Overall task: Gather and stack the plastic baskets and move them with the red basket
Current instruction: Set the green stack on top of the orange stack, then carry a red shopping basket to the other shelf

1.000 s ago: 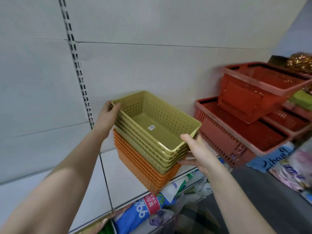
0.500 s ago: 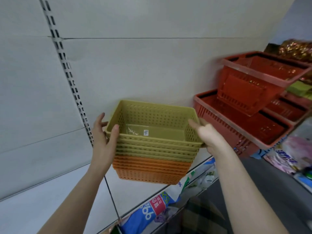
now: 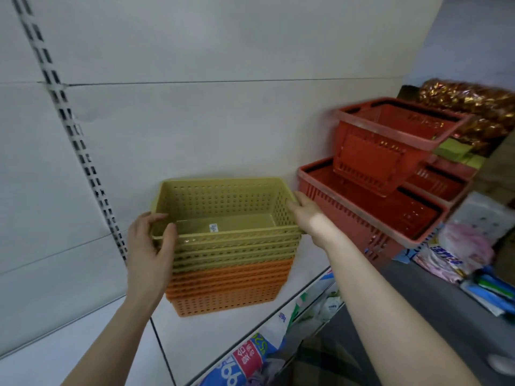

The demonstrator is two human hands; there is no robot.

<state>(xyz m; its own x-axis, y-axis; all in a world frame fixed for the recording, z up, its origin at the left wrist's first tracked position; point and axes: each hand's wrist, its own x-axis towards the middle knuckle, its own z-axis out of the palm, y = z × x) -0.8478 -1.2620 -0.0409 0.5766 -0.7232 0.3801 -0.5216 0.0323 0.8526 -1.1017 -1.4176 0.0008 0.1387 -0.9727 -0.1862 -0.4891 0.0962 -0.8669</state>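
Note:
A nested stack of perforated plastic baskets stands level on the white shelf (image 3: 217, 330): several olive-green baskets (image 3: 223, 201) on top of several orange baskets (image 3: 228, 291). My left hand (image 3: 150, 249) grips the stack's left end, thumb over the top rim. My right hand (image 3: 306, 215) holds the right end at the rim. Just to the right, a big red basket (image 3: 348, 215) lies on the same shelf, with a second red basket (image 3: 390, 140) tilted inside it.
The white back wall with a slotted upright (image 3: 69, 129) is close behind the stack. Packaged goods (image 3: 248, 358) fill the shelf below. Gold-wrapped items (image 3: 473, 107) and soft packets (image 3: 468, 240) crowd the far right.
The stack has gone from tilted in the air to level, with its bottom down at the shelf. Both hands kept their hold on its ends.

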